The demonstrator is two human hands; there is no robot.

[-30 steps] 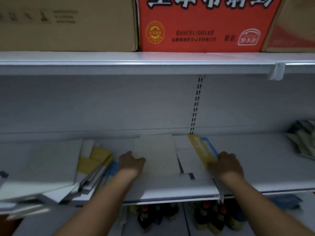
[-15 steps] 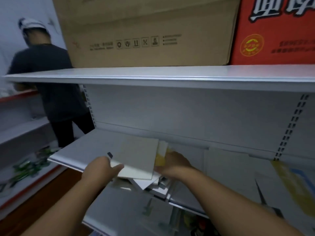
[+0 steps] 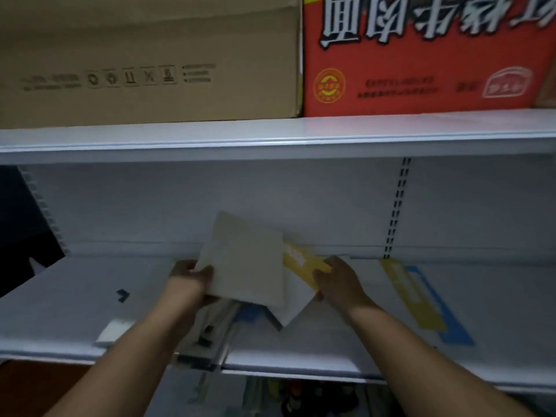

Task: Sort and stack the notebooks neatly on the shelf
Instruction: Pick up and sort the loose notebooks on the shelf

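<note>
Head view. Your left hand grips the left edge of a pale notebook, thumb on top, fingers underneath. Your right hand pinches the yellow notebook and the white sheets tucked under the pale one, at their right side. Both hands are closed on the bundle, which is lifted a little off the middle shelf and tilted, far corner up. The pale cover's long axis runs from near-right to far-left, and its top corner points toward the back panel.

Under the bundle a loose pile of notebooks lies partly over the shelf's front lip, some spines hanging past the edge. To the left the shelf surface is mostly bare, with only a small dark scrap and a white block near the front edge. To the right lies a flat notebook with a yellow and blue band, long axis running front to back and angled slightly right.

The upper shelf overhangs close above, carrying a brown carton and a red carton. Headroom between the two shelves is wide. A slotted upright runs down the back panel to the right of your hands.
</note>
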